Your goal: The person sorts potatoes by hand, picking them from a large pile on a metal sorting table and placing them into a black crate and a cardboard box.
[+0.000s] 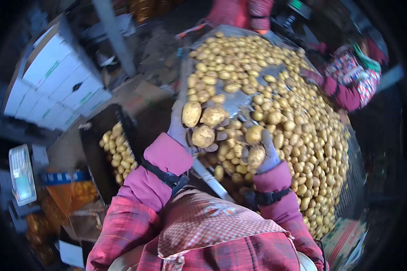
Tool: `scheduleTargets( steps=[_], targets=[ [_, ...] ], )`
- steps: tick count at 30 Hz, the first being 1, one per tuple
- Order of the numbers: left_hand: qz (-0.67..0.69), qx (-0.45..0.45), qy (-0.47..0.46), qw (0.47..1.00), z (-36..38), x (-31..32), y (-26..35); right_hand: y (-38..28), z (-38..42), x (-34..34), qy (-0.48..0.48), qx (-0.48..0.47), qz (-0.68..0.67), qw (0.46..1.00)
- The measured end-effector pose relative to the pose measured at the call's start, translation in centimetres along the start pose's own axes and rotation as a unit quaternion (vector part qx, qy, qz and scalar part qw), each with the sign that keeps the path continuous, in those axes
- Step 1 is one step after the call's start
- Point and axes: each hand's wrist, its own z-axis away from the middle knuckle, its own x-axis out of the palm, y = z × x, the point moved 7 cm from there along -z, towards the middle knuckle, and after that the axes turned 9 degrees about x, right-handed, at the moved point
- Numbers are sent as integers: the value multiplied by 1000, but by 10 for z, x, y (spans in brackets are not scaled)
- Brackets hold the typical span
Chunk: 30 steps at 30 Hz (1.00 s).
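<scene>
My left hand point(178, 127), in a greyish glove, is closed around several large potatoes point(203, 136), its fingers curled under them. My right hand point(270, 154), gloved the same way, grips two potatoes point(256, 157) against its palm and fingers. Both hands are above the near edge of a sorting table point(233, 101) heaped with loose potatoes point(298, 135). Bare metal shows between the potatoes in the middle of the table. Parts of my fingers are hidden behind the potatoes they hold.
A dark-sided box of potatoes point(118, 153) stands to my left. Stacked white cartons point(54, 86) rise behind it. A co-worker in a patterned vest point(352, 72) reaches in from the right, and another person point(239, 13) stands at the far end. A printed carton point(343, 239) sits at lower right.
</scene>
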Motion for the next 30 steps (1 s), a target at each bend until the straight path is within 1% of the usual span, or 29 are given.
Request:
scheduleTargets(
  steps=[1,3,4,5,6,7,8,9,11,12,13,16,18,19,21,22,23,25,27,28,29,30],
  targets=[
    [7,39,48,998,21,-10,7,17,0,-14,30,22,20,999],
    [1,91,42,995,51,-32,23,35,7,-18,46,38,86,994],
    [23,147,-28,988,66,-30,32,43,10,-15,50,60,95,992],
    [26,174,-16,984,85,-44,40,51,13,-13,54,83,105,990],
    [34,194,-3,980,107,-60,44,59,11,-21,35,94,115,988],
    [44,211,11,976,131,-72,45,66,9,-21,57,112,97,987],
    [109,218,-3,970,156,-77,43,69,10,-17,68,128,119,982],
    [126,222,52,965,184,-87,40,71,11,-10,81,140,139,977],
    [215,249,-15,944,215,-99,29,77,8,1,66,150,167,972],
    [217,263,51,939,230,-106,24,78,7,5,62,146,171,972],
    [229,283,56,930,239,-113,19,78,7,7,60,140,174,973],
    [232,316,72,917,262,-118,13,81,10,0,47,149,196,968],
    [195,353,123,907,278,-122,13,80,13,-2,37,148,212,965],
    [195,355,122,906,284,-123,11,82,16,-1,26,153,200,968],
    [165,420,190,872,308,-139,14,83,20,1,13,155,187,970],
    [174,452,149,862,316,-150,16,83,21,-1,34,155,183,970],
    [184,466,124,857,328,-149,19,84,21,-1,54,158,181,969],
    [183,507,184,822,351,-156,18,87,18,-4,50,156,193,967],
    [162,514,182,823,358,-160,21,93,12,-7,52,158,208,964],
    [139,513,174,829,357,-162,24,97,10,-8,37,175,194,965],
    [144,512,171,829,354,-167,27,98,10,-9,23,189,179,965],
    [152,522,195,816,355,-174,31,98,10,-8,19,190,195,962]
  ],
)
